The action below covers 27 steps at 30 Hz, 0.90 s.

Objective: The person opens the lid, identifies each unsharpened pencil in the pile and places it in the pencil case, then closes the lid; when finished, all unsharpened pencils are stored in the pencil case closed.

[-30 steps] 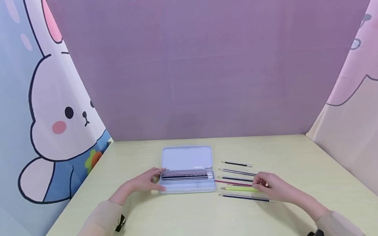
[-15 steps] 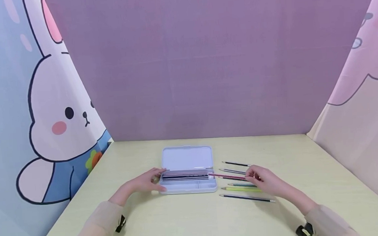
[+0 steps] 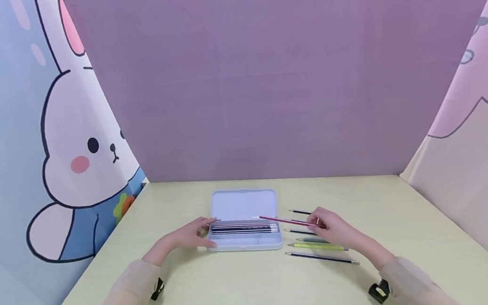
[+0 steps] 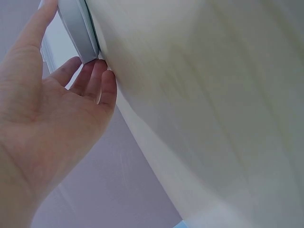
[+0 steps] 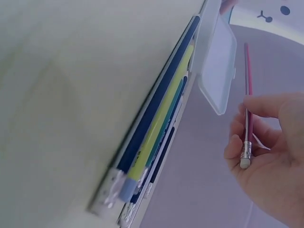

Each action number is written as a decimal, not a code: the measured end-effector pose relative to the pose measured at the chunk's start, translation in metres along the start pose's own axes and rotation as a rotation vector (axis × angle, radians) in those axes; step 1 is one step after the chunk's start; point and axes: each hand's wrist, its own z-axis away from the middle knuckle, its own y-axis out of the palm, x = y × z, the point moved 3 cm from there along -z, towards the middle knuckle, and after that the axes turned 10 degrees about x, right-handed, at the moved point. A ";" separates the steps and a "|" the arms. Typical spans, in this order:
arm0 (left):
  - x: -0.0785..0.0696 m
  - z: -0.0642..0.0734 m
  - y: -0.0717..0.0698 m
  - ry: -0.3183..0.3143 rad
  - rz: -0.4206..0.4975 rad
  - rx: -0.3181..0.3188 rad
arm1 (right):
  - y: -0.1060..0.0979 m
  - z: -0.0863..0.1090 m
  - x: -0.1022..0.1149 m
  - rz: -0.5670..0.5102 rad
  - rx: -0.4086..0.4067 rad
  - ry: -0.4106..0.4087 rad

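Note:
A pale, shallow pencil case (image 3: 233,243) lies with its lid (image 3: 243,203) folded back. Several striped pencils (image 3: 241,228) fill its rear compartment, their eraser ends toward the right. My left hand (image 3: 186,234) holds the case's left end, thumb at the front edge and fingers at the back. In the left wrist view the fingertips (image 4: 97,71) reach round the case's end. My right hand (image 3: 336,228) pinches a red pencil (image 3: 289,221) near its eraser end, raised above the table. From the right wrist, that pencil (image 5: 249,78) shows its white eraser beside the palm.
Right of the case, several pencils lie in a rough row: a yellow-green pencil (image 3: 318,247), a teal pencil (image 3: 311,240) and dark ones, with a dark pencil (image 3: 321,257) nearest me. A purple cloth (image 3: 273,84) hangs behind the table, printed cloths at both sides.
My right hand has lifted the red pencil off the row and moved it left and back, so its front end now overlaps the case's lid area. The left hand stays on the case.

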 end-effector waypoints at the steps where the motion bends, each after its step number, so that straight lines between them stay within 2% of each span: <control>1: 0.000 0.000 0.000 0.000 0.001 0.001 | 0.001 -0.002 0.001 0.003 -0.002 0.002; 5: -0.002 0.001 0.000 -0.002 0.001 0.000 | 0.003 -0.011 0.002 0.008 0.007 0.015; 15: -0.003 0.000 0.000 -0.031 0.007 0.004 | 0.010 -0.035 0.012 -0.001 0.001 -0.045; 23: -0.007 0.003 -0.001 -0.025 0.013 0.011 | 0.017 -0.054 0.021 0.006 0.024 -0.044; 27: -0.007 0.003 -0.001 -0.020 0.009 0.009 | 0.021 -0.063 0.025 0.001 0.032 -0.076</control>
